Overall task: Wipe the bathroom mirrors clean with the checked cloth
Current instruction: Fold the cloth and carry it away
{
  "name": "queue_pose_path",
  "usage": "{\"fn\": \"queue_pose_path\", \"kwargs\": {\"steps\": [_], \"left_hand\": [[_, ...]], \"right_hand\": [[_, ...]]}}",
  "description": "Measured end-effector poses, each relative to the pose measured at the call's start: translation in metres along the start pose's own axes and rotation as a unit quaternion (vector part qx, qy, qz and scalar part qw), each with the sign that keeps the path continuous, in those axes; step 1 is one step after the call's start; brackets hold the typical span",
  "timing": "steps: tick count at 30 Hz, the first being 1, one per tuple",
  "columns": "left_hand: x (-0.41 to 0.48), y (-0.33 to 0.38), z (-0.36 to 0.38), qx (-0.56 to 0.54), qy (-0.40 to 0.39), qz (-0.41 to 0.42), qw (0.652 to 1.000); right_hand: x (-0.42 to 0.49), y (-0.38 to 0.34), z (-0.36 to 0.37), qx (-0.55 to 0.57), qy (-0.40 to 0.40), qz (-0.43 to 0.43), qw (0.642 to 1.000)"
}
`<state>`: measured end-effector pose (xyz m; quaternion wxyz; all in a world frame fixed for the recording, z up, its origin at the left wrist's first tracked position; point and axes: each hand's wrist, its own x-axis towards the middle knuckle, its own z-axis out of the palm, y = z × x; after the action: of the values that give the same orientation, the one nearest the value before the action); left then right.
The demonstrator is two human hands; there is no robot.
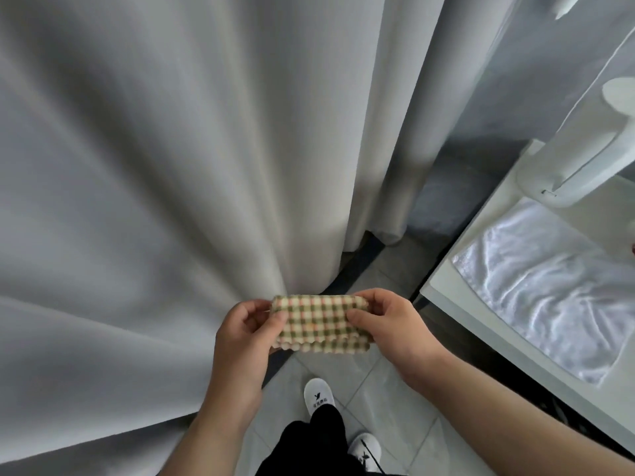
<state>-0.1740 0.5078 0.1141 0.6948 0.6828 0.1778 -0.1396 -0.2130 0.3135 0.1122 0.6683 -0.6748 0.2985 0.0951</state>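
Note:
A small folded checked cloth [321, 324], green, pink and cream, is held flat in front of me at waist height. My left hand [245, 333] pinches its left end with the thumb on top. My right hand [388, 326] pinches its right end the same way. At the upper right a mirror [584, 80] rises above the counter, seen at a steep angle.
A pale curtain [171, 166] fills the left and middle of the view. A white counter [460, 269] at the right bears a white towel [549, 286] and a white cylindrical stand [577, 156]. Grey floor tiles [378, 389] and my white slippers [319, 396] lie below.

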Motion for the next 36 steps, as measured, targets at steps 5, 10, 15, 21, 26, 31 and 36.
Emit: {"fn": "queue_pose_path", "kwargs": {"steps": [5,10,15,21,26,31,36], "left_hand": [[0.007,0.009,0.02,0.028,-0.044,0.016,0.999],[0.039,0.024,0.051,0.06,-0.103,0.013,0.993],[0.097,0.053,0.092,0.092,-0.172,0.019,0.981],[0.149,0.082,0.151,0.139,-0.272,0.008,0.952],[0.159,0.082,0.204,0.193,-0.356,0.004,0.914],[0.148,0.067,0.258,0.231,-0.43,-0.001,0.873],[0.141,0.048,0.312,0.279,-0.48,-0.019,0.831]], "right_hand": [[-0.007,0.011,-0.012,0.047,0.043,0.009,0.998],[0.01,0.002,-0.029,0.089,0.092,0.019,0.992],[0.05,-0.019,-0.036,0.132,0.152,0.028,0.979],[0.08,-0.043,-0.054,0.194,0.237,0.03,0.951],[0.079,-0.037,-0.077,0.238,0.327,0.039,0.914],[0.065,-0.023,-0.111,0.283,0.4,0.06,0.869],[0.061,-0.008,-0.15,0.31,0.458,0.082,0.829]]}}
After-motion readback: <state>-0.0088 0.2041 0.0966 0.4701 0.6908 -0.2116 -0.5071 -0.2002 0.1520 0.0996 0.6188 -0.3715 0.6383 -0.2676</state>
